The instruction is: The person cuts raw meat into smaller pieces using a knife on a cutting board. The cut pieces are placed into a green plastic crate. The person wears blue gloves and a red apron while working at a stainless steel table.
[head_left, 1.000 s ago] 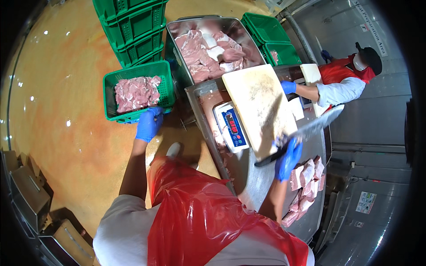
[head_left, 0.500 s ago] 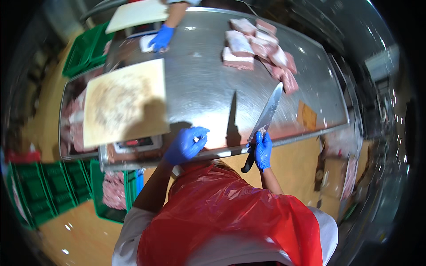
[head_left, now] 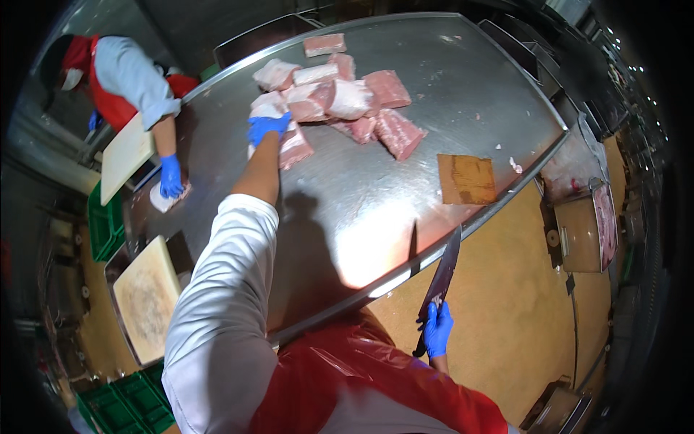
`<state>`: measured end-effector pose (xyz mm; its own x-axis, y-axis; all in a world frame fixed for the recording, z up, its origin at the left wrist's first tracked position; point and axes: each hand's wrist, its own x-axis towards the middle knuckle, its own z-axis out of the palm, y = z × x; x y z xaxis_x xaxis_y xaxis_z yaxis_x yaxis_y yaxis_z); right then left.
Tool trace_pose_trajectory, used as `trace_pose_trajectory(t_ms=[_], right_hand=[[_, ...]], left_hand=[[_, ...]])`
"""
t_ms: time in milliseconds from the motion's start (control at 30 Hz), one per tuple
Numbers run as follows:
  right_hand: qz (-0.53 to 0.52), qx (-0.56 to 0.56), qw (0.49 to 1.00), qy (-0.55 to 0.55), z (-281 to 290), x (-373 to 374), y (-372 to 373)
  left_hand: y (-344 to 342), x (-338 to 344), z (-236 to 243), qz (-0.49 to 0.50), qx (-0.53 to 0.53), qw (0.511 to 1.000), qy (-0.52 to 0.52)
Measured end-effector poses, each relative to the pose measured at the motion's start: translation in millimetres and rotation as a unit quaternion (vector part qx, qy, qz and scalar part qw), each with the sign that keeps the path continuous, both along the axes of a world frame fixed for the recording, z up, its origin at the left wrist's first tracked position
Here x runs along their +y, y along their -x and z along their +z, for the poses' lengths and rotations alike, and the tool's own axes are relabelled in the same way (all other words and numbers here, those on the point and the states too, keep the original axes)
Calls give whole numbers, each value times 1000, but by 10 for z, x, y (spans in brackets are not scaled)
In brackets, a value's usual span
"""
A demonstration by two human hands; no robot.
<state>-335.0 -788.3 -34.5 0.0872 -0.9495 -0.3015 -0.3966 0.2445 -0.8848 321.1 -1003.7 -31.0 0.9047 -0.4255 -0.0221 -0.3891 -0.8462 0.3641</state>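
Note:
My left hand [head_left: 267, 128], in a blue glove, reaches far across the steel table. Its fingers are bent over a block of raw pork [head_left: 295, 150] at the near left of a heap of pork blocks [head_left: 352, 99]; the underside of the grip is hidden. The blocks are pink with white fat, some stacked on others. Beyond the table's near edge, my right hand [head_left: 437, 329], also gloved in blue, is closed around a long knife [head_left: 447, 267] where handle and blade meet. The blade points away from me, with bits of meat near its heel.
A brown flat piece [head_left: 466, 179] lies on the steel table [head_left: 405, 195] at right. At left stand a stained cutting board [head_left: 147, 300] and green crates [head_left: 126, 401]. Across the left side, a co-worker's gloved hand [head_left: 170, 177] touches a pale piece. Another white board [head_left: 128, 160] is beside that person.
My left hand has gone from the table's near edge out to the pork heap. The view has swung right. My right hand still holds the knife, now lower and beyond the edge.

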Motion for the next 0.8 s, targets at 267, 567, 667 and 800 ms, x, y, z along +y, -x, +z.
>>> trace_pose_trajectory(t_ms=[267, 567, 667, 800], right_hand=[[-86, 4, 996, -37, -153, -26, 450], [124, -69, 990, -24, -115, -703, -375], [183, -93, 979, 0, 59, -769, -696], [338, -84, 928, 132, 457, -729, -832]], left_hand=[[11, -186, 113, 33, 129, 990, -37], [1301, 2708, 80, -227, 507, 692, 460], [1456, 3796, 564, -231, 374, 815, 377], [1833, 5233, 2419, -44, 227, 882, 410]])
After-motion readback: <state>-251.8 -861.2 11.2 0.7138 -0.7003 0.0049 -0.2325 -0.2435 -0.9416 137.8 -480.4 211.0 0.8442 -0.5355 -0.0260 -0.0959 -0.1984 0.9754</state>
